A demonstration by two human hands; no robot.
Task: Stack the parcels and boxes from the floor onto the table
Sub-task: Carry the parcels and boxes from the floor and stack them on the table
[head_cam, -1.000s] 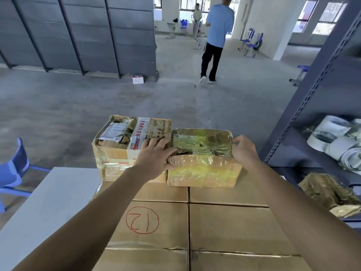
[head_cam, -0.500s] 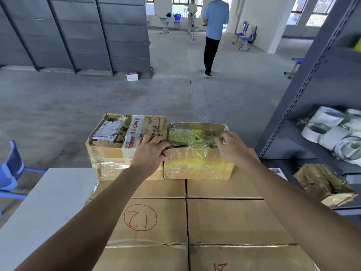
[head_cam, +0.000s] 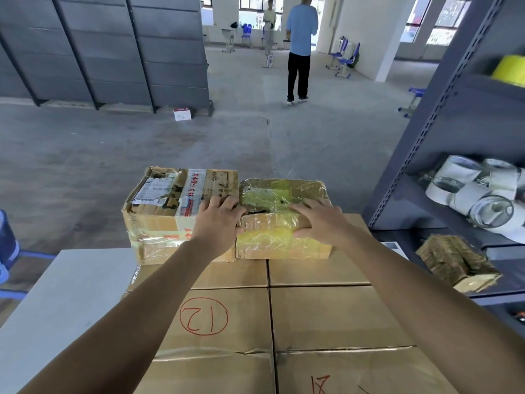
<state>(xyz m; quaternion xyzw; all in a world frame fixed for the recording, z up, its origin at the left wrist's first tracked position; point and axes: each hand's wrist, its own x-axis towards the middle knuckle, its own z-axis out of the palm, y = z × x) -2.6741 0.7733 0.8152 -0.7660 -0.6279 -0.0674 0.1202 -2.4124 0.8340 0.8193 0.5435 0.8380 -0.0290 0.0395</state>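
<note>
A yellow-taped parcel (head_cam: 284,240) lies on top of the big cardboard boxes (head_cam: 335,314), pushed up against a labelled brown box (head_cam: 170,214) on its left. My left hand (head_cam: 218,220) lies over the seam between the two, fingers flat on the labelled box and thumb at the parcel's near left corner. My right hand (head_cam: 321,220) rests over the parcel's near top edge, fingers spread on its top and thumb on its front face. One big box carries a red circled 21 (head_cam: 204,316). The boxes stand on a grey table (head_cam: 65,294).
A blue metal shelf (head_cam: 443,115) with tape rolls (head_cam: 477,191) and a torn carton (head_cam: 454,260) stands close on the right. A blue chair (head_cam: 7,245) is at the left. A person in a blue shirt (head_cam: 299,49) walks on the concrete floor; a small white box (head_cam: 182,113) lies by the grey panels.
My right hand has slid from the parcel's far right corner to its near top edge. The left hand has stayed at the seam. The person in blue has walked further off.
</note>
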